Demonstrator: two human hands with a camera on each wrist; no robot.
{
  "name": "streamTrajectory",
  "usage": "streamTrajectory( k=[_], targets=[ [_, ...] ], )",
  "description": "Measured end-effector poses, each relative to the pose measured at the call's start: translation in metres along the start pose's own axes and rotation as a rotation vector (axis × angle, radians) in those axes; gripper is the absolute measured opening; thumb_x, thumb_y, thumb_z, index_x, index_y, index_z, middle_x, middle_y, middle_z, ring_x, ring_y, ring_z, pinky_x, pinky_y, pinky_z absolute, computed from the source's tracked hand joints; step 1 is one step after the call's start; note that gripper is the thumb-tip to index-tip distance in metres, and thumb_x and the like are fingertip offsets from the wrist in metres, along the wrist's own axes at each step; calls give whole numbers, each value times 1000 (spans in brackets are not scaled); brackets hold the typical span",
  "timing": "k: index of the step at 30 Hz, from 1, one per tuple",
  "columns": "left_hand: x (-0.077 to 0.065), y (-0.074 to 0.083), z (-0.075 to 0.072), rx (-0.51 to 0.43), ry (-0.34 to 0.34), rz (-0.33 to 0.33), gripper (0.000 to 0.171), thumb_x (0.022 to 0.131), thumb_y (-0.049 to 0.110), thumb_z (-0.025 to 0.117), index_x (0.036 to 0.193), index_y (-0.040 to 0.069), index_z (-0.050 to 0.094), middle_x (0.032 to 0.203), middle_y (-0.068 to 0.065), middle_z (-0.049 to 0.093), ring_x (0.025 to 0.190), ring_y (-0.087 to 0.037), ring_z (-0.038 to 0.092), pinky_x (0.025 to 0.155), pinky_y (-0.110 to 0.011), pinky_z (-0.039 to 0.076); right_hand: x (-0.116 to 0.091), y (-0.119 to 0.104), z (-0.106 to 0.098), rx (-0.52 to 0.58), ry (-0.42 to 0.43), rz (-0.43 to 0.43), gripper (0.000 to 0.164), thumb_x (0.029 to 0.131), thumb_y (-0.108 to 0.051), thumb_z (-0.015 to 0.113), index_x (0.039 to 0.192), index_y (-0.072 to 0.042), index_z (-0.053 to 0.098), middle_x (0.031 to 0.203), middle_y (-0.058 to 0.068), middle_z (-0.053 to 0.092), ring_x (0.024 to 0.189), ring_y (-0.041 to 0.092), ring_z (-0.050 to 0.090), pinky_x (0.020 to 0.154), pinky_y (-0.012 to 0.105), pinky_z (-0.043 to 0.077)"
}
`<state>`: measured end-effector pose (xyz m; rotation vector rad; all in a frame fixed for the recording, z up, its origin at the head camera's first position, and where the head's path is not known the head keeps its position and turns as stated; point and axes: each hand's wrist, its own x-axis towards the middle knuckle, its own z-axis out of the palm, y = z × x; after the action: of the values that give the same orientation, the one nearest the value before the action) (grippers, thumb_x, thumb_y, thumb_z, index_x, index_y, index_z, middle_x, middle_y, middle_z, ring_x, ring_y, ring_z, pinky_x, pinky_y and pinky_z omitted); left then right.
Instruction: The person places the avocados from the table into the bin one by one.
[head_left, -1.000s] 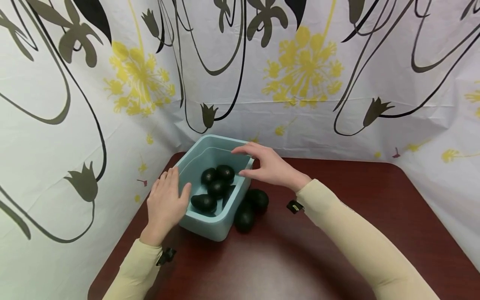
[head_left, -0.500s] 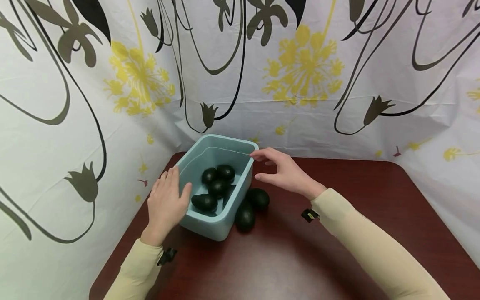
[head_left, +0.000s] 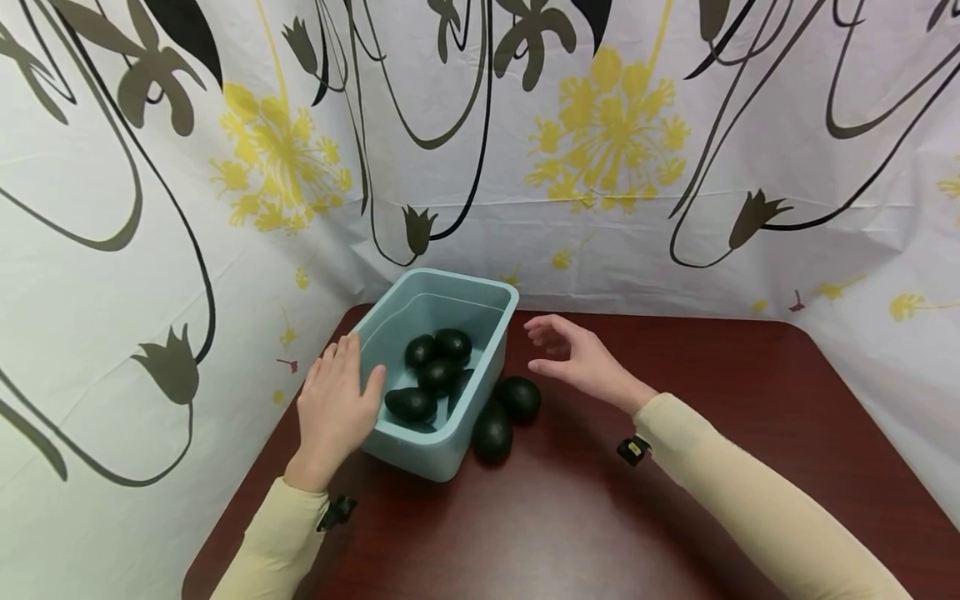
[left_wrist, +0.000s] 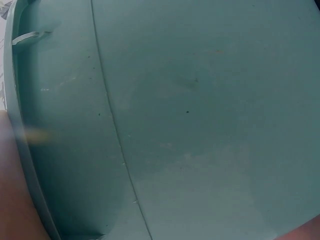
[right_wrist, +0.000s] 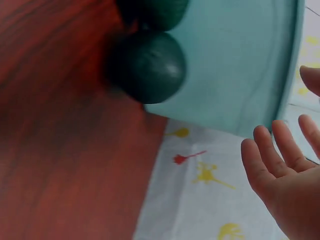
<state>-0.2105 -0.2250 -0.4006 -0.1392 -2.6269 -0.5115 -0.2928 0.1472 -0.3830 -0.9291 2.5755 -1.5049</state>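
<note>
A light blue plastic bin (head_left: 472, 417) stands on the table with several dark green avocados (head_left: 438, 377) inside. My left hand (head_left: 337, 408) rests against the bin's near left side, fingers straight along the rim and thumb apart. In the left wrist view the bin's wall (left_wrist: 200, 125) fills nearly everything. To the right of the bin my right hand (head_left: 588, 362) hovers with loosely bent fingers and nothing in it. Two avocados lie on the table by the bin's right wall, one nearer (head_left: 492, 432) and one farther (head_left: 518, 398); the right wrist view shows an avocado (right_wrist: 150, 67) close up.
The dark red wooden table (head_left: 675, 375) extends to the right and toward the front. A white curtain (head_left: 600, 250) with yellow, grey and black plant prints hangs behind and along the left side, close to the bin's far end.
My right hand has moved from over the bin's right rim out to the right and slightly nearer, away from the bin. The left hand and the avocados have stayed in place.
</note>
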Motion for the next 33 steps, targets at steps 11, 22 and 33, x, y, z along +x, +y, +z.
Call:
streamTrajectory(
  k=[11,22,33],
  targets=[
    [1,1,-1,1,7,-2,71,104,46,47,155,-1,33,157,-23,36,144,-42,31,117,-59,21,0,68,26,-63,-21,44,49,88,-25,81,129,-33,57,124,-5,61,115,22,59,97,51,50],
    [0,2,-2,3,10,-2,71,104,45,48,155,-1,34,156,-24,37,144,-43,32,116,-60,22,-7,78,44,-99,-52,27,39,87,-18,82,121,-14,64,118,1,62,108,22,63,94,45,52],
    [1,1,-1,2,13,0,71,103,45,47,155,-1,33,156,-23,37,144,-42,32,117,-59,21,-10,81,53,-420,-55,-32,41,85,-29,82,122,-23,64,115,-3,57,94,16,57,75,34,51]
  ],
)
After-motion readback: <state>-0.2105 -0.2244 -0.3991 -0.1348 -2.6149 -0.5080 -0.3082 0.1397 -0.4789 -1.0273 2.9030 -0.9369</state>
